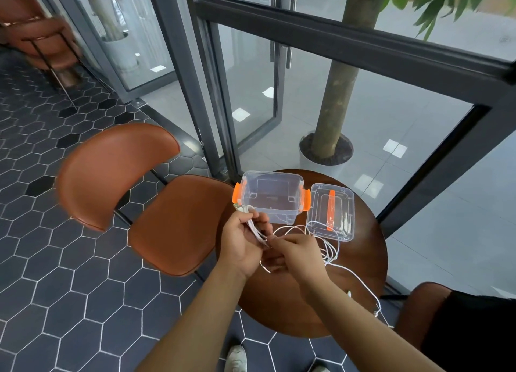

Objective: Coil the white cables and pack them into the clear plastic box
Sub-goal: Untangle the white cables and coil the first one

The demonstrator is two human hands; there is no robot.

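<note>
A clear plastic box [272, 197] with orange side clips stands open and empty at the far side of the small round table [360, 296]. Its clear lid [331, 212] with an orange handle lies flat just right of it. My left hand [243, 243] grips a bundle of white cable [255, 228] folded into a few strands, with a plug end sticking out above the fingers near the box's left clip. My right hand [298, 253] pinches the same cable just below the bundle. Loose white cable loops [331, 248] trail across the table to its right edge.
A brown leather chair [145, 204] stands left of the table, and another brown seat [424, 310] sits at the lower right. Dark-framed glass doors and a potted tree trunk [332, 114] are behind the table. My shoe [236, 357] shows on the hexagon-tiled floor.
</note>
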